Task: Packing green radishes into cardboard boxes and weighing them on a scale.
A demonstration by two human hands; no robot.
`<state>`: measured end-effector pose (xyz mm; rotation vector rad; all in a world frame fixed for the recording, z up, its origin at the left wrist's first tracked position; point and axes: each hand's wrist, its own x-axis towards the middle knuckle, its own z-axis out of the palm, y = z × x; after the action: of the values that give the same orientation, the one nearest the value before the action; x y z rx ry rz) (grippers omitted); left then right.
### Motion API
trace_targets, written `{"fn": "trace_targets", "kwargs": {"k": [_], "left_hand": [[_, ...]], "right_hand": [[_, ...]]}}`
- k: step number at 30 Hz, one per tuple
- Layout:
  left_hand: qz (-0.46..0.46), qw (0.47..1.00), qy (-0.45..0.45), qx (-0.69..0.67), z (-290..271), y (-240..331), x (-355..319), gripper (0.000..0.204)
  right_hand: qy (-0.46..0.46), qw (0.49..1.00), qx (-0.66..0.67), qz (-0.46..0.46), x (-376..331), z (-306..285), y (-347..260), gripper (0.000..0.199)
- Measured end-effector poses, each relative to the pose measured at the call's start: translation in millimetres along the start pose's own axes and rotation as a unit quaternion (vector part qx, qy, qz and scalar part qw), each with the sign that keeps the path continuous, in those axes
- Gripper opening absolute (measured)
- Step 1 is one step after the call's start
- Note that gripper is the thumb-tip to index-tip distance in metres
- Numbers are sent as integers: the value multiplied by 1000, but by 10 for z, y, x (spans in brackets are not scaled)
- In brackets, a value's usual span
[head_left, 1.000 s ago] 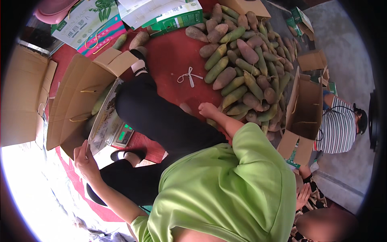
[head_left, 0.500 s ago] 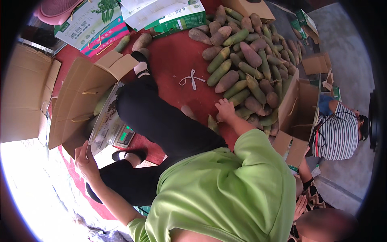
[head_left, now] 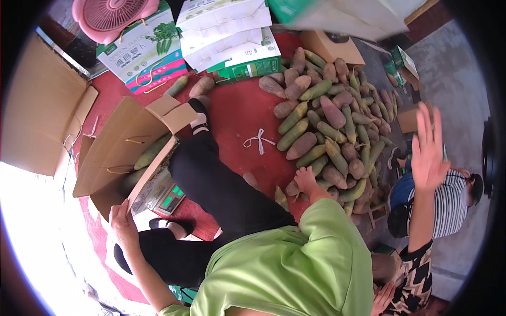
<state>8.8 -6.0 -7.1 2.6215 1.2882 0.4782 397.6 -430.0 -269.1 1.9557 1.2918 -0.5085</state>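
Note:
An open brown cardboard box (head_left: 113,138) stands tilted on a scale (head_left: 171,195) with a lit green display, left of my legs. Inside it lie green radishes (head_left: 153,151), partly hidden by the box walls. My left hand (head_left: 124,226) is closed on the box's near edge, thumb and fingers pinching the cardboard. Toward the near side of a big radish heap (head_left: 332,131), my right hand (head_left: 308,181) reaches down with its fingers apart. Its fingertips are at a brownish radish (head_left: 293,188); no grip on it shows. A green radish (head_left: 281,198) lies beside my thigh.
A co-worker's raised open hand (head_left: 427,158) is at right; another person in stripes (head_left: 448,205) crouches behind. A blurred pale carton (head_left: 342,18) is at the top right. White tape (head_left: 260,141) lies on the red mat (head_left: 237,110). Gift boxes (head_left: 142,52) and a pink fan (head_left: 116,16) stand far left.
The open carton beside the heap at right is gone from there; a blurred carton now shows at the top. The co-worker's hand has risen. My left hand has closed on the box edge.

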Motion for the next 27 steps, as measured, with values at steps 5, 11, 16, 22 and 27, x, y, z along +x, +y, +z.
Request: {"fn": "trace_targets", "kwargs": {"k": [5, 11, 16, 22, 27], "left_hand": [[-7, 1000, 12, 14, 3, 36, -16, 31], [-19, 999, 28, 33, -15, 94, -24, 31], [-36, 998, 24, 42, -13, 109, -13, 28], [-44, 997, 20, 61, -57, 106, -34, 27], [-47, 997, 18, 61, -88, 129, -46, 28]], "right_hand": [[-39, 999, -22, -30, -24, -30, 38, 38], [-10, 1000, 14, -19, 31, -273, 174, 28], [11, 998, 67, 2, 13, -422, 293, 23], [72, 993, 91, 4, -166, -561, 414, 31], [177, 939, 268, 124, -89, -652, 519, 38]]}}
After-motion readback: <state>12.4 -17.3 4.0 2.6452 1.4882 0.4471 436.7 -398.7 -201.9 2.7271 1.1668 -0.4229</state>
